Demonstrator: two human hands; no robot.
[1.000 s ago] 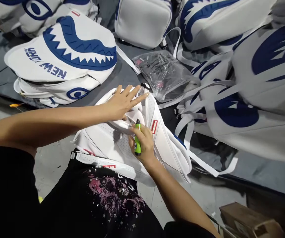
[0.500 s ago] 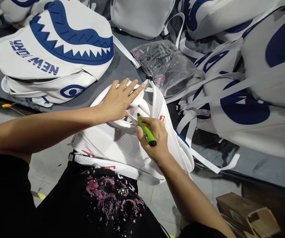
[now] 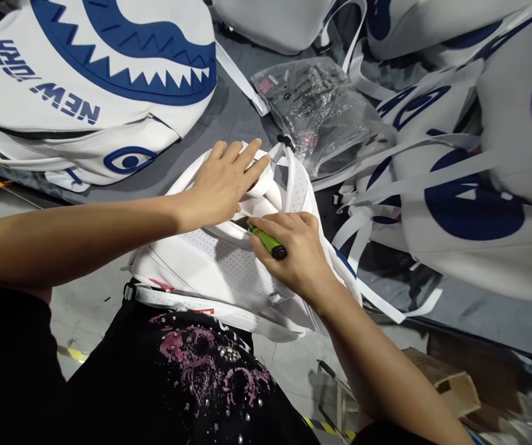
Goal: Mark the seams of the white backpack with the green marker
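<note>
In front of me lies a white backpack (image 3: 228, 266) with its dotted back panel and straps facing up. My left hand (image 3: 223, 182) rests on its upper part, fingers spread and pressing on the white material near the opening; the thumb is mostly hidden. Close beside it, my right hand (image 3: 293, 247) is closed around a thick green marker (image 3: 266, 240) with a black end. The marker's far tip points into the opening's edge, and its contact with the fabric cannot be made out.
Left of my hands stands a white backpack with blue shark teeth (image 3: 131, 74). Beyond them lies a clear plastic bag (image 3: 316, 111). More white backpacks (image 3: 474, 204) with loose straps crowd the right. A cardboard box (image 3: 451, 383) sits low at right.
My right hand has turned further over the marker and moved slightly, covering more of it. The left hand stays on the backpack. The view has shifted a little.
</note>
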